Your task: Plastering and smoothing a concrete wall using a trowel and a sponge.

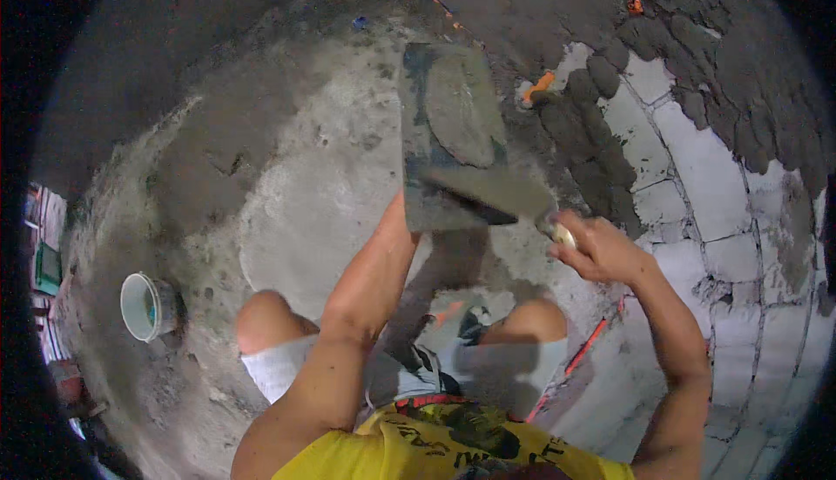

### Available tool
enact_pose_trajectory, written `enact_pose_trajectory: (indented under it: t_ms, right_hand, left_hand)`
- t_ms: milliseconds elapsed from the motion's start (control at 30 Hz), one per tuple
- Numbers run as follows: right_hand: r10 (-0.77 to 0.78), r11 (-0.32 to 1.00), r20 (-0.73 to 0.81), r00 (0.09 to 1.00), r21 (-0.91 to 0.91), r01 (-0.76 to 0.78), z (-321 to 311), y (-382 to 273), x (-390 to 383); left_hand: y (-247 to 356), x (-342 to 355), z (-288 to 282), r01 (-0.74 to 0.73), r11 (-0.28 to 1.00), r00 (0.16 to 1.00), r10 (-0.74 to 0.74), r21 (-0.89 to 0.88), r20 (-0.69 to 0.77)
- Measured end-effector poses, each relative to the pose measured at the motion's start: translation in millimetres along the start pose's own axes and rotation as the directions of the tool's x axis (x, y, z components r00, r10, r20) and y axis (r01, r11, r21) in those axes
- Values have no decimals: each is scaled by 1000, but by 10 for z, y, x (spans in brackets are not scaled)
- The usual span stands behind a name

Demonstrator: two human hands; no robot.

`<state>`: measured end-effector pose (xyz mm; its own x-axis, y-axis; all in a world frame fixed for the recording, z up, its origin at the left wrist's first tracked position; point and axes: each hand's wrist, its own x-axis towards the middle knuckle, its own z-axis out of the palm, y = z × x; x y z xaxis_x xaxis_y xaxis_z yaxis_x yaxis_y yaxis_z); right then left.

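My left hand (402, 214) is mostly hidden beneath a rectangular hawk (453, 105), whose upper part carries a smooth patch of wet grey mortar; the forearm runs up to its underside, so it appears to hold the board from below. My right hand (583, 245) grips the pale handle of a trowel (496, 197), with the blade lying across the lower part of the hawk. Both knees show below, on either side of my left forearm or near my right arm.
A white bucket (148, 306) stands at the left on rough grey concrete (305, 192). To the right is a wall of pale blocks (705, 201) partly covered with lumpy dark mortar (575, 123), with orange pieces (540, 88) in it. A red strip (588, 345) runs along the lower right.
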<state>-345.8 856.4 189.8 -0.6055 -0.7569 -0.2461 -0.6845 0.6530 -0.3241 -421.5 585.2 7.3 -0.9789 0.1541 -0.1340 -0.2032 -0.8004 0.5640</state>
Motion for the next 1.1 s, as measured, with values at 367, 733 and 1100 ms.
enact_pose_trajectory:
  t_ms: [367,733,1100]
  right_hand:
    - [441,39,314,841,929,-368,318,140,-315]
    - [349,920,-313,883,296,-259,511,1262,-714]
    - [442,871,-857,267,338,-357,492,3223,199]
  left_hand:
    - [-1616,239,454,287,956,953,-291,55,87]
    - [-1880,124,344,380,914,920,-389,145,44]
    - [-1902,8,235,390,907,918,-397,157,9]
